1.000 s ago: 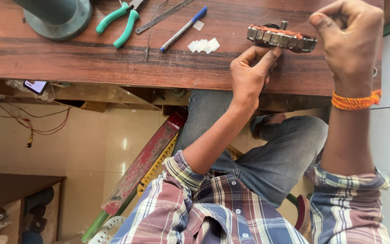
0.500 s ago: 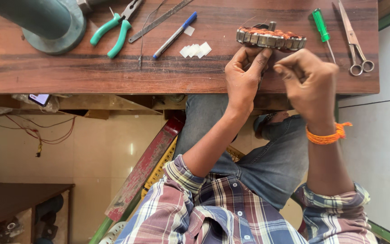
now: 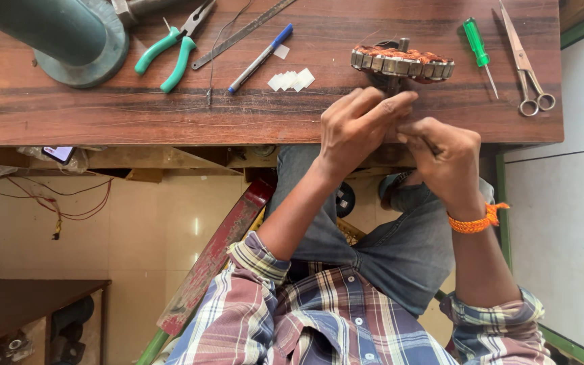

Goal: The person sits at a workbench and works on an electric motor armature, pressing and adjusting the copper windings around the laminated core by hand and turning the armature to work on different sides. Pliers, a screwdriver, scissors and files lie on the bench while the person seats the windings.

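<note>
Looking down, I see my left hand [image 3: 356, 132] and right hand [image 3: 444, 159] meeting fingertip to fingertip at the wooden table [image 3: 103, 115] edge — fingers curled, though I cannot tell what they pinch — just below the copper-wound stator [image 3: 402, 61], beside a green screwdriver [image 3: 476, 46].

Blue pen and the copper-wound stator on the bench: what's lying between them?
In the head view, a cluster of small white paper pieces lies on the wooden bench between the blue pen and the stator.

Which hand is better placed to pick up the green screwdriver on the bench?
The right hand, probably. The green screwdriver lies on its side of the bench, right of the motor coil ring; the left hand would have to cross over.
</note>
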